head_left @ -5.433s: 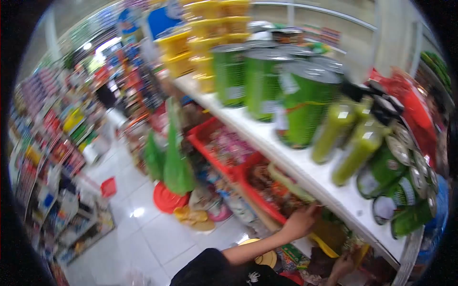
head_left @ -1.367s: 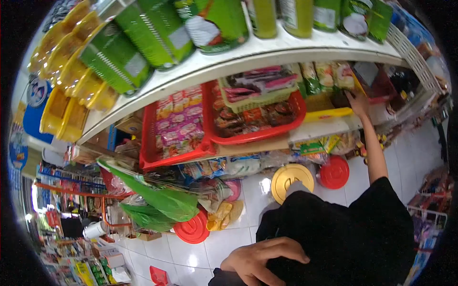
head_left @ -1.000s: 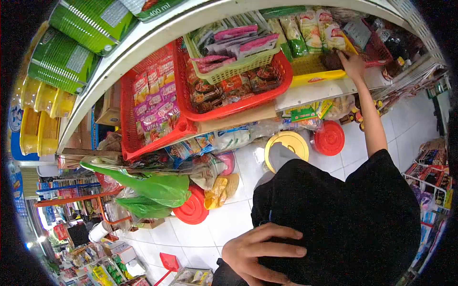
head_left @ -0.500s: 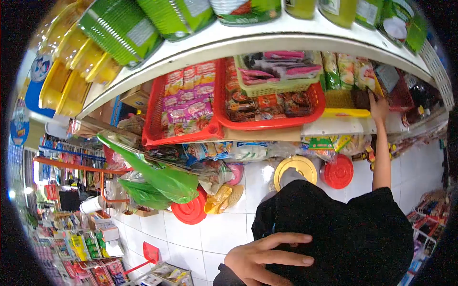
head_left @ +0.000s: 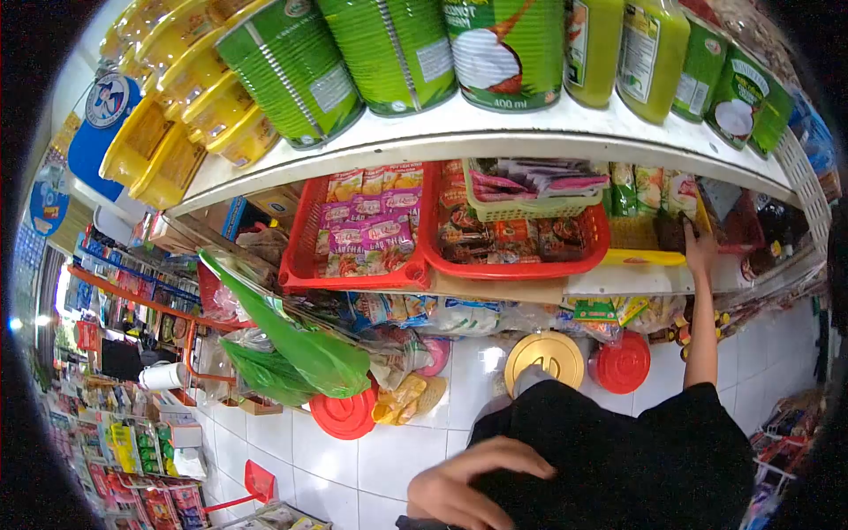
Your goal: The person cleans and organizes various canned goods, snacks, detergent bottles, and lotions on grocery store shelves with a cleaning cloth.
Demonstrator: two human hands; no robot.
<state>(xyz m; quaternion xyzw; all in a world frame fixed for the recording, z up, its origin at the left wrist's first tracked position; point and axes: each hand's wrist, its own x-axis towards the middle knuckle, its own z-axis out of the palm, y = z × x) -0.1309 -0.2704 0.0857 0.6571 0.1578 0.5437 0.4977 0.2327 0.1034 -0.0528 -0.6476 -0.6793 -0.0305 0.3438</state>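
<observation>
My right hand [head_left: 700, 249] reaches under the upper shelf into a yellow basket [head_left: 649, 257]. Its fingers close at the edge of a dark brown packet [head_left: 670, 232], whose print is too small to read. Green-and-white food packets [head_left: 651, 190] stand upright behind it in the same basket. Low in front of my black-clothed body, my left hand [head_left: 468, 481] hovers with fingers apart and loosely bent, holding nothing. Its lower fingers are partly cut off by the frame's bottom edge.
Green cans [head_left: 389, 57] and bottles [head_left: 654, 62] line the upper shelf [head_left: 495, 146]. Left of the yellow basket sit a red basket [head_left: 521, 268] and a red tray [head_left: 353, 281] of sachets. Green plastic bags [head_left: 309, 353] hang left; lidded buckets [head_left: 545, 360] stand on the tiled floor.
The view has tilted upward, so more of the cans show and the shelf sits lower. My left hand has drawn lower and its fingers have bent. My right hand stays at the dark brown packet.
</observation>
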